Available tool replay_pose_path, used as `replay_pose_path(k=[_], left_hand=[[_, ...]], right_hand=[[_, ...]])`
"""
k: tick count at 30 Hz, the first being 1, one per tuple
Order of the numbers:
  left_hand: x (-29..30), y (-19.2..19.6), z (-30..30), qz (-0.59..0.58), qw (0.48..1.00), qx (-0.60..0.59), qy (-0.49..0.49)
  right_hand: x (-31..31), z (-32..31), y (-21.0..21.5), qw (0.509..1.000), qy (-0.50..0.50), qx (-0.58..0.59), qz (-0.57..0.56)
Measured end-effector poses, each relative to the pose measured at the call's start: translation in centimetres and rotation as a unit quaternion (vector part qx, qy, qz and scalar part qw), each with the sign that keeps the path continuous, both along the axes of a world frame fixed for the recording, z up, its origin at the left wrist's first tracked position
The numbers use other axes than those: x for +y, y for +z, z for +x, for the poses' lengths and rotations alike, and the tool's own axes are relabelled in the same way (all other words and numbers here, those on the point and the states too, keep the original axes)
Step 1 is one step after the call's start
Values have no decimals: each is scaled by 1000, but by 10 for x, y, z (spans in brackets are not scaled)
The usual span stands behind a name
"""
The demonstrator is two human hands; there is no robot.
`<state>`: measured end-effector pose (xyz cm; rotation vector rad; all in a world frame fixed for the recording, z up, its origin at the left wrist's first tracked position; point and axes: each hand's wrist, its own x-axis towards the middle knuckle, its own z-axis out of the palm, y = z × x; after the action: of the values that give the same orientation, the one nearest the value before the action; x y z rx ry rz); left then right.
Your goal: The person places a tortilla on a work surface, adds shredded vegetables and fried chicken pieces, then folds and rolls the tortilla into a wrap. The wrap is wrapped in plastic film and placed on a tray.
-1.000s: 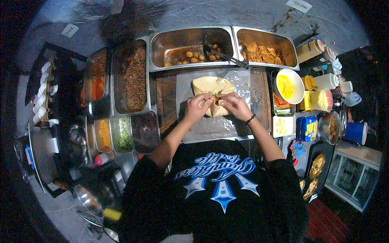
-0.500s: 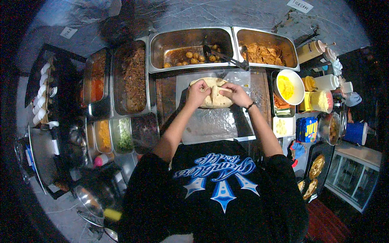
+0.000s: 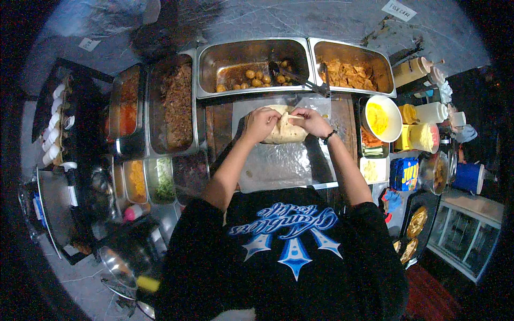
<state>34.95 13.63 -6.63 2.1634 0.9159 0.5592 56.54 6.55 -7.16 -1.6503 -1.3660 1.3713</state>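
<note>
A pale flatbread (image 3: 285, 132) lies folded over on a sheet of clear plastic or paper (image 3: 267, 167), which covers a wooden board (image 3: 347, 120). My left hand (image 3: 261, 124) pinches the flatbread's gathered upper fold from the left side. Facing it, my right hand (image 3: 311, 122) grips the same fold between thumb and fingers; a dark bracelet circles that wrist. The two hands are close together, with the raised fold between them. Whatever the bread may enclose is hidden.
Beyond the board stand steel pans of round brown balls (image 3: 256, 79) and orange-brown pieces (image 3: 348, 74), with tongs (image 3: 305, 80) across one rim. A pan of dark minced filling (image 3: 176, 107) is at left. A white bowl of yellow shreds (image 3: 378, 117) sits right, near squeeze bottles (image 3: 431, 112).
Both hands stay on the flatbread. The left has shifted slightly right, its fingers more curled over the fold, and the bread's far edge is drawn in more.
</note>
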Motion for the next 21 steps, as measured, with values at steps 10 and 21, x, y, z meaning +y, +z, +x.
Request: replay_pose_path(k=[10,21], left_hand=[[-62,62,-2,265,913,303,-59],[-55,19,2,312,933,165,-63]], right_hand=[[-4,1,-3,999,4,-5,32],[-1,0,17,1000,23,-14,-16]])
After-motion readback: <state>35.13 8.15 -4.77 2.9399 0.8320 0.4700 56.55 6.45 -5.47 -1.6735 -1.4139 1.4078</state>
